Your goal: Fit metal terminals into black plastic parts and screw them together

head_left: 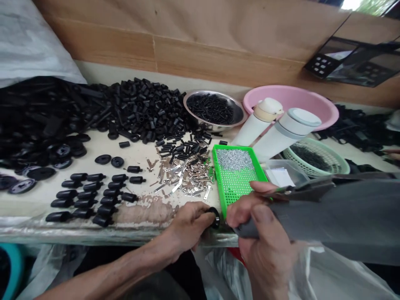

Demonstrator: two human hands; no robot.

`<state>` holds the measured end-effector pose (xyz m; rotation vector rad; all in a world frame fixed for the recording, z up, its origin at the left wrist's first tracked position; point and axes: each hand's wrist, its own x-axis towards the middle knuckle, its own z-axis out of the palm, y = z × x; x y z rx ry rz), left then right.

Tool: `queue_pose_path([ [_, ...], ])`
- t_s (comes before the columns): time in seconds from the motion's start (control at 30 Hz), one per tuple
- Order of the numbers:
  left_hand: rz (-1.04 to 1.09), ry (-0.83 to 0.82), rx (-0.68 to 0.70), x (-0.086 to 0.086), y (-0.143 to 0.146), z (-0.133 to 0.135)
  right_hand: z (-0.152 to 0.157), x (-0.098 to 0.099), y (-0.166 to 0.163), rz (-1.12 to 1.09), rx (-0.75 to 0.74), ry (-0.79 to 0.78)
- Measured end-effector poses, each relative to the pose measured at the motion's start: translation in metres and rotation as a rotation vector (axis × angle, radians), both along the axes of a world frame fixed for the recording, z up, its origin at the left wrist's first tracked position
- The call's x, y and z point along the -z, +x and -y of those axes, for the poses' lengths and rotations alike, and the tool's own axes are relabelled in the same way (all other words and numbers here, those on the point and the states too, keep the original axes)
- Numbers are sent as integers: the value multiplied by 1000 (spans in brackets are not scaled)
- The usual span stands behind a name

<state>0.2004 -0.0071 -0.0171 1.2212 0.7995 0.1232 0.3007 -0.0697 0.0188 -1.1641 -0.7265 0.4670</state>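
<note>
Two hands: they are apart from each other, and both are full. The left hand (189, 223) pinches a black round part (213, 216). The right hand (265, 239) is wrapped around a long grey thing (331, 221).
Black round part, risk: it could pop out and drop off the table (100, 148), because it is right by the front edge and only a small pinch seems to hold it.
Long grey thing, risk: it sticks out far to the right, so a quick swing could knock the clear box (297, 170) near it.
Green tray (219, 189), risk: it is just beside both hands. A bump could spill the tiny silver bits (236, 159) inside.
Black pegs (86, 203), risk: they lie on their sides in rows at the front left. They look round, so a nudge from the left arm could make them roll.
Black round part, look: dark and curved, with a bright, shiny spot. Fingers hide much of it, so I cannot tell its whole shape. It is left of the tray's near end.
Long grey thing, look: wide, dull and blurry, going from the right hand to the right side of the view. I cannot tell what it is.
</note>
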Motion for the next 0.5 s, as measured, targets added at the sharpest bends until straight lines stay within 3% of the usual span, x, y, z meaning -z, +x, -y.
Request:
queue_pose_path([
  [0.3,2,41,-19,2,0,1,-4,7,-4,11,-28,-27],
  [0.5,-1,-63,-44,2,1,-2,-8,14,-5,-8,-73,2],
])
